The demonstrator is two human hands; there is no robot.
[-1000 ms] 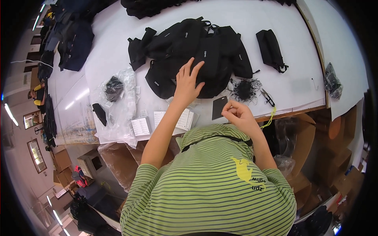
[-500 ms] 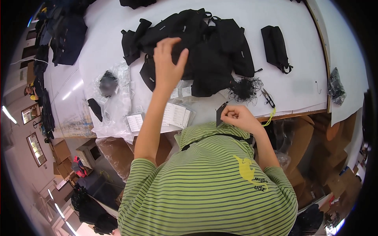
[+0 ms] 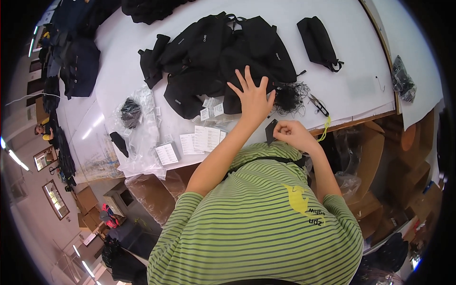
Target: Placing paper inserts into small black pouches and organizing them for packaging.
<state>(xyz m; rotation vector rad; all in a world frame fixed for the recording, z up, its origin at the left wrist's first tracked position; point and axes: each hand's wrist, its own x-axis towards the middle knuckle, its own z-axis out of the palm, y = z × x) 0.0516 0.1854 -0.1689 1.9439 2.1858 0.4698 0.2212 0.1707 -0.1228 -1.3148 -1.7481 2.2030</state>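
My left hand [image 3: 253, 99] lies with its fingers spread on the near part of a pile of black fabric pouches [image 3: 199, 57]. Close to the table's front edge, my right hand [image 3: 295, 135] pinches a small black hang tag [image 3: 271, 131] between thumb and fingertips. Just beyond that hand sits a tangle of thin black strings [image 3: 290, 98]. Thread snips [image 3: 319, 105] with a yellow cord rest to the right of the strings.
Printed white cards [image 3: 206, 138] and a stack of labels [image 3: 168, 154] lie near the front edge. Clear plastic bags [image 3: 142, 128] spread at the left around a black roll [image 3: 130, 113]. One black pouch [image 3: 319, 42] lies apart at the far right. Cardboard boxes [image 3: 365, 161] stand below the table.
My left hand has come down and to the right, from above the pouches onto the near fabric. The right hand keeps its pinch on the tag. The whole view has shifted slightly.
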